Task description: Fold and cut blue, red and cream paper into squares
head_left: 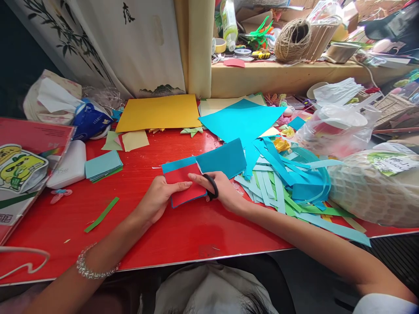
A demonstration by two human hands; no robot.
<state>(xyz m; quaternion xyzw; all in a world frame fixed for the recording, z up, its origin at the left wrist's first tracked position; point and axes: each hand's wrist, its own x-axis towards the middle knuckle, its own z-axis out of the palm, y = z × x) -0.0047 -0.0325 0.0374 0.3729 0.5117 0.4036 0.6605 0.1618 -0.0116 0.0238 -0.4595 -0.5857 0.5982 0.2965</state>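
Observation:
My left hand [157, 195] pinches the left edge of a red paper piece [185, 185], its thumb lying on top. Behind the red piece lies blue paper [222, 158], which sticks out above it and to the right. Scissors with a black handle [212, 186] are in my right hand [224, 192], the fingers through the loop. The blades sit at the right edge of the red piece, where the blue paper is partly cut; they are mostly hidden. A stack of light blue paper pieces [103, 165] lies to the left.
Blue and green paper strips [278, 174] pile up to the right, beside a net-covered bundle [376, 187]. A yellow sheet [160, 112] and a large blue sheet [242, 120] lie at the back. One green strip [101, 214] rests near my left forearm. A white box [70, 165] stands left.

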